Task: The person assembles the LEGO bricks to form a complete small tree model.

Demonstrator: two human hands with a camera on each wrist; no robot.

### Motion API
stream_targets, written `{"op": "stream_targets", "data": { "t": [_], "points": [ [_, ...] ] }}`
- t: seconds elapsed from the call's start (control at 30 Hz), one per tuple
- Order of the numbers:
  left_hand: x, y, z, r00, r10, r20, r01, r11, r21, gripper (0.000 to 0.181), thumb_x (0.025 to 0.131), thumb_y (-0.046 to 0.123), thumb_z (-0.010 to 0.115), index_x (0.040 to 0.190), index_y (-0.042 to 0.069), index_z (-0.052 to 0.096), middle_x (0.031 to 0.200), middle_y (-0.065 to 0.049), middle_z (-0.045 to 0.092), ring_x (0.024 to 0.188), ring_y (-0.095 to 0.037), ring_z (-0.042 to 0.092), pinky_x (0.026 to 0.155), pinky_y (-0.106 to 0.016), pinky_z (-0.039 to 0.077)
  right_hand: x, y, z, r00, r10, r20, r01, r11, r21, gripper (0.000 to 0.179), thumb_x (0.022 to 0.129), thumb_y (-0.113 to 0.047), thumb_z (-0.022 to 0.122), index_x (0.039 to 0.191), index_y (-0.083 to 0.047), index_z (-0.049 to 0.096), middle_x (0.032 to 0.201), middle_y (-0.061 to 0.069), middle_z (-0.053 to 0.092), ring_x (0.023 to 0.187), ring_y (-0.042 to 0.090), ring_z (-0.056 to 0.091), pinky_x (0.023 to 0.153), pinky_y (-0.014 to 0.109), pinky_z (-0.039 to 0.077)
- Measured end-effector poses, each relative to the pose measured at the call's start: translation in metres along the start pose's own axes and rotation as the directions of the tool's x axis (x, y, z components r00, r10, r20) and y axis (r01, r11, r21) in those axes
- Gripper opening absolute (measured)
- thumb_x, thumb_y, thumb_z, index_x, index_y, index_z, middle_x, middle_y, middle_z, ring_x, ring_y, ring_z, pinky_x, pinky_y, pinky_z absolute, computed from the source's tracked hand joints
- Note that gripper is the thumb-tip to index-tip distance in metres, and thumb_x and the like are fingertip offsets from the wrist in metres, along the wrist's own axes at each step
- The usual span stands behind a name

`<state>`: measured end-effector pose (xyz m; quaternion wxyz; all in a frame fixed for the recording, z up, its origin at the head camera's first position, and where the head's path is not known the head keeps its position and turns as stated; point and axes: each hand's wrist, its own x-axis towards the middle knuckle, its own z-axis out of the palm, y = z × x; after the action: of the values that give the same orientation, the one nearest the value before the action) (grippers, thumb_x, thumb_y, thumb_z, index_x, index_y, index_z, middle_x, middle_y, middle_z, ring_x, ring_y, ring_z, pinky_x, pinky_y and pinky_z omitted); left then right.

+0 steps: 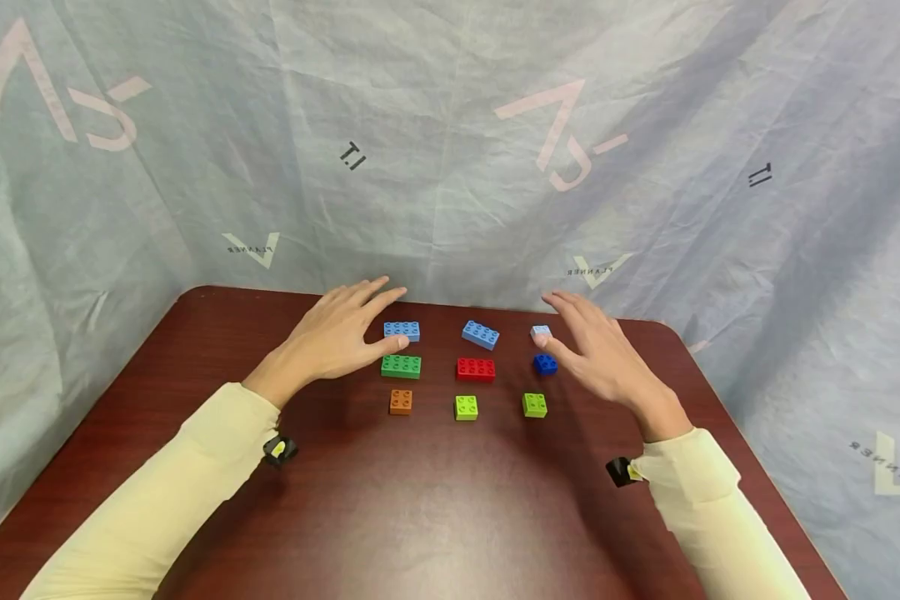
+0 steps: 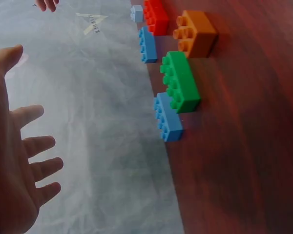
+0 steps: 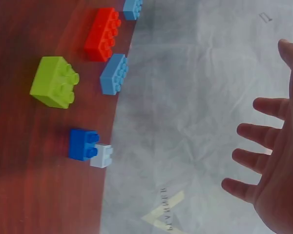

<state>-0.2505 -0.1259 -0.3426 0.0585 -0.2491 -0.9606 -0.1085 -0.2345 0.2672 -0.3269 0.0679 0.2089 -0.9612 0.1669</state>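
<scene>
— Bricks (image 1: 476, 371), nine in all, pictured studs up in three rough rows on a dark reddish table (image 1: 450, 500), toward the far edge.

— Anything in the left hand (image 1: 337, 335) or the right hand (image 1: 606, 354)?

— Nothing in either. Fingers released on both sides, spread and nearly straight. Overlapping the left light-blue brick (image 1: 402, 327) and the pale-blue brick (image 1: 541, 331) in the head view; apart from all nine in both wrist views.

— Risk from here?

— Most likely a knock. With a low sweep of fingers or pale sleeve (image 1: 165, 492), could shove the dark-blue brick (image 1: 545, 364) into the pale-blue neighbour just beside. With a hard push, could send the slanted middle blue brick (image 1: 481, 335) over the far edge, toward the grey cloth (image 1: 435, 167). With studs half-hidden under a hand, could miss a pinch.

— Elsewhere in the rows?

— Green brick (image 1: 401, 367) at middle left, beside the red. Up front, left to right: orange brick (image 1: 401, 403), lime brick (image 1: 466, 408), yellow-green brick (image 1: 535, 406).

— Containers?

— None in view: no box, tray or bowl. Just loose bricks, set directly on the table.
</scene>
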Motion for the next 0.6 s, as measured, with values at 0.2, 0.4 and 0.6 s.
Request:
{"op": "stream_targets", "data": {
  "t": [0.2, 0.4, 0.6],
  "points": [
    [-0.003, -0.002, 0.011, 0.998, -0.030, -0.057, 0.027, 0.998, -0.050, 0.079, 0.096, 0.071, 0.051, 0.161, 0.027, 0.037, 0.166, -0.008, 0.036, 0.150, -0.037, 0.039, 0.120, -0.062, 0.031, -0.007, 0.008, 0.010, 1.000, -0.013, -0.015, 0.013, 0.998, 0.058, 0.065, 0.105, -0.054, 0.050, 0.160, -0.022, 0.036, 0.164, 0.006, 0.038, 0.152, 0.035, 0.033, 0.119, 0.066, 0.025],
    [-0.011, -0.003, 0.021, 0.993, -0.080, -0.092, 0.066, 0.987, -0.146, 0.072, 0.096, 0.063, 0.059, 0.156, 0.026, 0.044, 0.159, -0.007, 0.046, 0.144, -0.036, 0.046, 0.116, -0.063, 0.036, -0.014, 0.013, 0.022, 0.999, -0.040, 0.027, 0.036, 0.992, 0.124, 0.064, 0.104, -0.052, 0.055, 0.158, -0.019, 0.040, 0.161, 0.006, 0.042, 0.150, 0.033, 0.038, 0.119, 0.062, 0.031],
    [-0.026, -0.002, 0.036, 0.989, -0.107, -0.100, 0.065, 0.933, -0.353, 0.074, 0.095, 0.053, 0.068, 0.158, 0.026, 0.040, 0.157, -0.005, 0.049, 0.141, -0.033, 0.050, 0.111, -0.064, 0.041, -0.022, 0.020, 0.036, 0.997, -0.041, 0.066, 0.028, 0.982, 0.189, 0.061, 0.103, -0.051, 0.057, 0.154, -0.019, 0.046, 0.157, 0.004, 0.046, 0.147, 0.029, 0.041, 0.117, 0.059, 0.036]
  ]
}}
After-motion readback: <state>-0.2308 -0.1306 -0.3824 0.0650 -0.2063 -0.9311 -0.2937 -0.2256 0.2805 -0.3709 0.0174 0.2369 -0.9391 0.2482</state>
